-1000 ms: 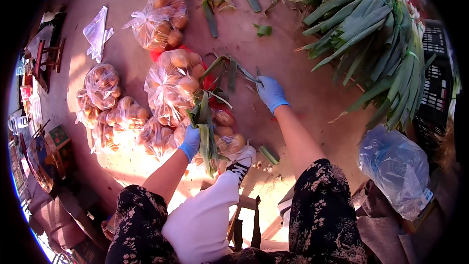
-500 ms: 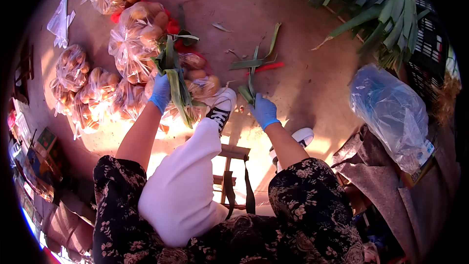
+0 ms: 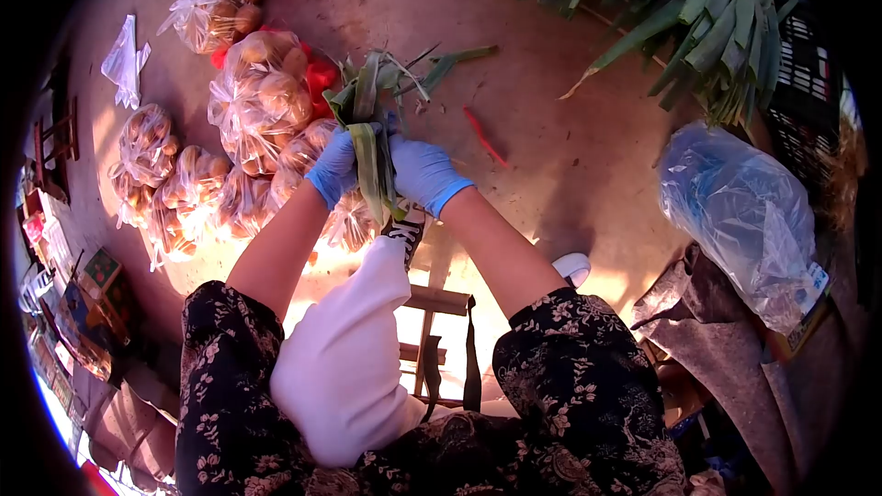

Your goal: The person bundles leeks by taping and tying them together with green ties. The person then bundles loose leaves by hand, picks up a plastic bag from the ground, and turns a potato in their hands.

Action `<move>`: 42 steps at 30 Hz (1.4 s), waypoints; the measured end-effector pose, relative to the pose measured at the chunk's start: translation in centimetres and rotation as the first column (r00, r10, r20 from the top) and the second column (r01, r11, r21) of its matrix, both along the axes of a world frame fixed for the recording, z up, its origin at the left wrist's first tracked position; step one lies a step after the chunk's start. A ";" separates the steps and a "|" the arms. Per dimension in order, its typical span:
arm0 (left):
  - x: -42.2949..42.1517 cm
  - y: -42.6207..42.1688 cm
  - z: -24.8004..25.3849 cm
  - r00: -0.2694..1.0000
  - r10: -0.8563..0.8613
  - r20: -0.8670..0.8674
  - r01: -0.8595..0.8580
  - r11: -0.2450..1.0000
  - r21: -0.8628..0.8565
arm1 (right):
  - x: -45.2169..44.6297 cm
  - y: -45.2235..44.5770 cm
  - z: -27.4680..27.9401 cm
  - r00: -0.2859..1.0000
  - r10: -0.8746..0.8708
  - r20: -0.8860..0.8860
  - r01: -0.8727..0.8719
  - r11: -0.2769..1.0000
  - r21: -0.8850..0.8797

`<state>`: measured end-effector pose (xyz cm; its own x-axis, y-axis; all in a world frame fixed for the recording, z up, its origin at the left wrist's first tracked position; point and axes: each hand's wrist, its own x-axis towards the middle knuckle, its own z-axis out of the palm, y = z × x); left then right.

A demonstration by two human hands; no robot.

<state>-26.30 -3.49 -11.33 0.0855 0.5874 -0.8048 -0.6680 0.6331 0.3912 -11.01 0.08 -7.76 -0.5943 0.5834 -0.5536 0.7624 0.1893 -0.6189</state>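
In blue gloves, my two hands meet above the floor in front of my raised shoe. My left hand [image 3: 336,168] is closed around a bunch of green leek leaves [image 3: 369,165], which hang down between the hands and stick up above them. My right hand [image 3: 423,169] presses against the same bunch from the right, its fingers closed. More leaf ends [image 3: 447,65] fan out above it to the right. The right fingertips are partly hidden behind the leaves and glove.
Plastic bags of round brownish produce [image 3: 266,96] lie to the left. A red strip [image 3: 485,138] is on the floor. Tied leeks [image 3: 726,23] lean by a black crate [image 3: 797,64] at upper right, above a clear plastic bag [image 3: 735,211].
My right hand has swung left with its leaves and joined my left hand at the bunch. The red strip, formerly beneath those leaves, shows uncovered. The view has shifted slightly.
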 end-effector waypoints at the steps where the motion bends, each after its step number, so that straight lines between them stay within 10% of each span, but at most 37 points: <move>1: -0.8 0.1 -0.9 0.999 0.034 0.023 -0.032 0.995 -0.092 | 1.3 0.6 0.5 0.997 -0.015 -0.082 0.011 0.998 -0.055; 5: -3.3 0.1 -2.4 0.997 0.044 0.061 -0.047 0.997 0.056 | 7.5 0.2 -4.1 0.857 -0.471 -0.207 0.498 0.861 0.103; 9: -0.3 2.0 -0.7 0.984 -0.029 -0.178 0.039 0.998 0.049 | 11.9 0.1 -9.4 0.907 -0.409 0.097 0.331 0.837 0.435; 16: 8.1 8.4 4.0 0.953 -0.285 -0.105 0.296 0.948 0.117 | 14.0 5.2 -10.5 0.707 -0.692 -0.147 0.610 0.701 -0.369; 29: 19.7 4.2 26.9 0.952 -0.202 -0.229 0.250 0.946 0.208 | 19.1 2.6 23.3 0.693 -0.594 -0.407 0.495 0.804 -0.329; 38: 17.1 2.5 52.2 0.901 0.430 -0.059 -0.424 0.901 0.092 | 16.0 3.5 49.5 0.507 -0.822 -0.259 0.537 0.536 -0.651; 42: 14.0 2.3 58.7 0.903 0.428 -0.041 -0.417 0.895 0.160 | 15.4 5.3 56.5 0.559 -0.775 -0.296 0.521 0.605 -0.602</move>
